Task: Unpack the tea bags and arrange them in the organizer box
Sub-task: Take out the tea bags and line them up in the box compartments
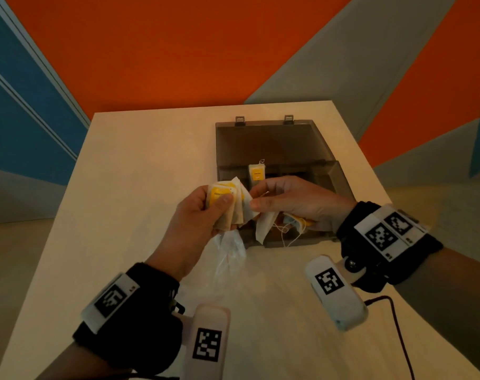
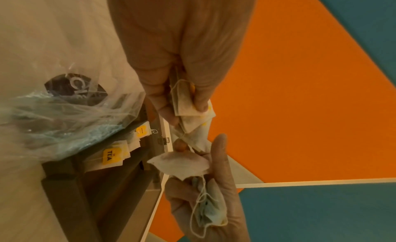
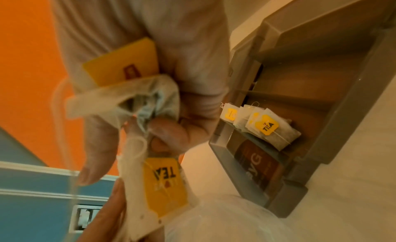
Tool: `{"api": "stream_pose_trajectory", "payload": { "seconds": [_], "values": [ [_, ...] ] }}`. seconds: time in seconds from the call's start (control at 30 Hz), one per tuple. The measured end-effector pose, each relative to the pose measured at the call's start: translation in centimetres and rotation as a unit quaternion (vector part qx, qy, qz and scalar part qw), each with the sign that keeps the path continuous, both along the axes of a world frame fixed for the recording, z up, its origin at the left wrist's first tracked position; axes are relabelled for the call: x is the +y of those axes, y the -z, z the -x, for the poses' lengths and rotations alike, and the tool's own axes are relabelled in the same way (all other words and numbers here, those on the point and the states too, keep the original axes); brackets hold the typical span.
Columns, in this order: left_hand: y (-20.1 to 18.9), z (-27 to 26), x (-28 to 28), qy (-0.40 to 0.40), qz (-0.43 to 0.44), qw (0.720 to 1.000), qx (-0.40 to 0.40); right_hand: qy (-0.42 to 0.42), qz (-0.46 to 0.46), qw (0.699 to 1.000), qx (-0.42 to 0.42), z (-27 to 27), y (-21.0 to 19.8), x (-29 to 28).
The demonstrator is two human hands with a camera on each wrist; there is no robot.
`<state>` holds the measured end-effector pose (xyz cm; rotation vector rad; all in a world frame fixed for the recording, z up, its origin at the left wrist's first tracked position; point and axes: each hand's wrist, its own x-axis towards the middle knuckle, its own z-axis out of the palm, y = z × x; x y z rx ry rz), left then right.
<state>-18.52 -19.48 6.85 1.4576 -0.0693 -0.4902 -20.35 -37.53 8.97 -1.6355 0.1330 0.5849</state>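
My left hand (image 1: 219,201) grips a fanned stack of tea bags (image 1: 234,198) with yellow tags above the table. My right hand (image 1: 256,200) pinches the edge of the outermost bag between thumb and forefinger. Its other fingers curl round a crumpled bunch of tea bags (image 3: 139,99) with loose strings (image 1: 288,234). Both hands hover over the front left corner of the grey organizer box (image 1: 340,179), whose lid (image 1: 271,141) lies open at the back. Several tea bags (image 3: 263,125) stand in one compartment. A brown packet (image 3: 257,164) lies in the front compartment.
A crumpled clear plastic wrapper (image 1: 230,253) lies on the white table (image 1: 140,165) under my left hand, against the box's front corner. A dark red cable (image 1: 397,325) runs over the table's right front part. Orange, blue and grey walls stand behind.
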Motion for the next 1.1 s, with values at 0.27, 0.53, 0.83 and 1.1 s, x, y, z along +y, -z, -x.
{"api": "stream_pose_trajectory", "payload": {
  "seconds": [0.27,0.53,0.83,1.1],
  "values": [
    [-0.2,0.3,-0.1,-0.013,0.052,0.998,0.042,0.044,0.005,0.999,0.005,0.4,-0.5,0.0],
    [-0.6,0.3,0.1,-0.037,0.123,0.986,0.107,0.075,-0.022,0.996,0.036,0.4,-0.4,-0.7],
    [-0.4,-0.3,0.1,-0.111,0.129,0.979,0.112,0.166,-0.087,0.982,0.039,0.3,-0.8,-2.0],
    [-0.6,-0.4,-1.0,-0.107,0.082,0.985,0.104,0.141,-0.166,0.975,0.045,0.1,-0.7,-1.4]
  ]
}}
